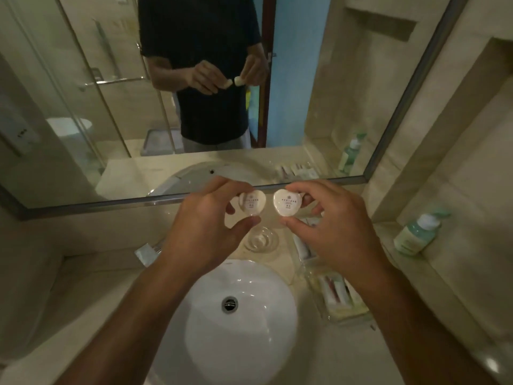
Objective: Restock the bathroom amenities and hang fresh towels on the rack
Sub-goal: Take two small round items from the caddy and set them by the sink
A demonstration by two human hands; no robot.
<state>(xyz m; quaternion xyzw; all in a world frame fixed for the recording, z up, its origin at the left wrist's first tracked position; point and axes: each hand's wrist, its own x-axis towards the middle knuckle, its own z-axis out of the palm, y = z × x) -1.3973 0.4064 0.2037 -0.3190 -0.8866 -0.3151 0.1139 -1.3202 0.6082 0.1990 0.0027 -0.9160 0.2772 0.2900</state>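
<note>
1. restocking step: the left hand (205,218) pinches one heart-shaped soap (252,202) and the right hand (330,223) pinches a second soap (287,202), side by side above the counter's back edge.
2. next, i judge, they go down into the glass dish (273,241) or the amenity tray (349,318).
3. tight room: the mirror frame (111,202) is behind and the tray sits at the right edge.

The left small white heart-shaped packet (252,202) and the right small white heart-shaped packet (287,203) each had a row of tiny dark letters on top, too blurry to read. The green plastic pump bottle (416,234) had a pale label, also too blurry to read.
</note>
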